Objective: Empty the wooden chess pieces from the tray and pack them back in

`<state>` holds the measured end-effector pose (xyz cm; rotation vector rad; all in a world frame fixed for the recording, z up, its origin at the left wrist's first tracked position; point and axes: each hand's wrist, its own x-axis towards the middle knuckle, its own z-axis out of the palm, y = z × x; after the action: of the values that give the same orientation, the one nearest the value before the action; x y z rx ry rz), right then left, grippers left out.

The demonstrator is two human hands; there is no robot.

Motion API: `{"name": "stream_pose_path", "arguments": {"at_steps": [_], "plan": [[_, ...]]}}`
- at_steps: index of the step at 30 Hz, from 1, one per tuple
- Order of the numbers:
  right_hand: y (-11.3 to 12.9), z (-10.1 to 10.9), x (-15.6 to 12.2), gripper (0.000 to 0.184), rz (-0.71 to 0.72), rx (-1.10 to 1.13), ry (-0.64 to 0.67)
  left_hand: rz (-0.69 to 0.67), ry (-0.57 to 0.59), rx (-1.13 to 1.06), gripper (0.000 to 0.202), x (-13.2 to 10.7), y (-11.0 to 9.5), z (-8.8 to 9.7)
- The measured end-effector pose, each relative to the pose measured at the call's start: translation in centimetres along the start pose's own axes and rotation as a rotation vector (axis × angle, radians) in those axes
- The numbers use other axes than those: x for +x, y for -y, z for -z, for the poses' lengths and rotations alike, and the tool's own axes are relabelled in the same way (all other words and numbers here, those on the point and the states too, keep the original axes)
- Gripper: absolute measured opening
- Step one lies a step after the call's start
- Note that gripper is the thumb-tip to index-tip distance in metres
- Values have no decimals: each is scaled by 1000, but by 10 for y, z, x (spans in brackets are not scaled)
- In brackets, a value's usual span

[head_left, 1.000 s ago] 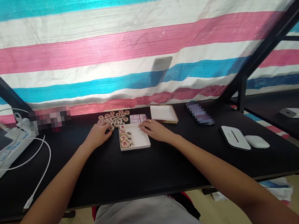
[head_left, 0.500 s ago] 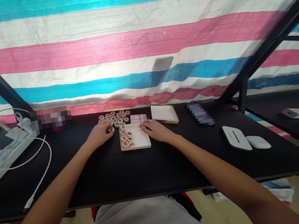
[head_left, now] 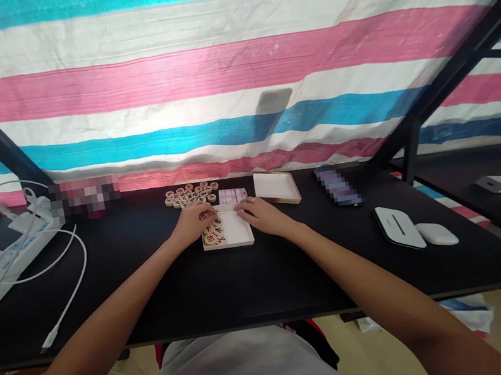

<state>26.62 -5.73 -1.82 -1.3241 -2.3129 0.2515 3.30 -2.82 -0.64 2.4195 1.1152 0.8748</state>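
Note:
A shallow white box tray [head_left: 239, 235] lies on the black desk, its left part filled with round Chinese chess pieces [head_left: 211, 239] in two columns. My left hand [head_left: 195, 222] reaches over the tray's upper left corner. Its thumb and fingers are closed on a Chinese chess piece [head_left: 216, 211], partly hidden, at the top of the second column. At the tray's right rim, my right hand [head_left: 262, 216] grips the edge, fingertips over the inner side. Behind the left hand sits a cluster of loose Chinese chess pieces [head_left: 190, 192].
A red-and-white printed packet [head_left: 233, 195] lies just behind the tray, and the box lid [head_left: 275, 186] rests to its right. Farther right are a phone [head_left: 337, 187], a white device [head_left: 399, 226] and a white case [head_left: 437, 234]. A power strip [head_left: 8, 260] with cables occupies the left.
My left hand has moved right with a chess piece, from beside the loose pieces to over the tray's upper left corner. My right hand stays at the tray's right rim.

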Motion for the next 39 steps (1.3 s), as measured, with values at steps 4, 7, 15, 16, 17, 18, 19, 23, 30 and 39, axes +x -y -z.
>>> {"name": "stream_pose_path", "arguments": {"at_steps": [4,7,15,16,17,18,19,23,30,39], "plan": [[-2,-2,0,30,6,5,-9,-88,32,167,24,-2,4,1],[-3,-3,0,31,-4,18,-5,-198,51,229,34,-6,-1,4],[13,5,-3,27,73,6,-196,-279,36,323,31,-12,-3,10],[18,7,-4,27,108,24,-182,-275,32,328,30,-12,-1,10],[22,8,-4,28,155,38,-138,-271,30,332,29,-13,0,10],[25,9,-4,30,198,48,-79,-268,29,335,28,-13,1,10],[27,8,-3,32,232,47,-20,-267,28,339,28,-14,2,10],[27,4,-1,42,232,8,79,-272,31,350,27,-15,4,11],[22,-2,-1,54,188,-19,85,-278,39,358,27,-16,5,11],[27,2,-3,55,197,7,114,-309,125,380,37,-18,0,17]]}}
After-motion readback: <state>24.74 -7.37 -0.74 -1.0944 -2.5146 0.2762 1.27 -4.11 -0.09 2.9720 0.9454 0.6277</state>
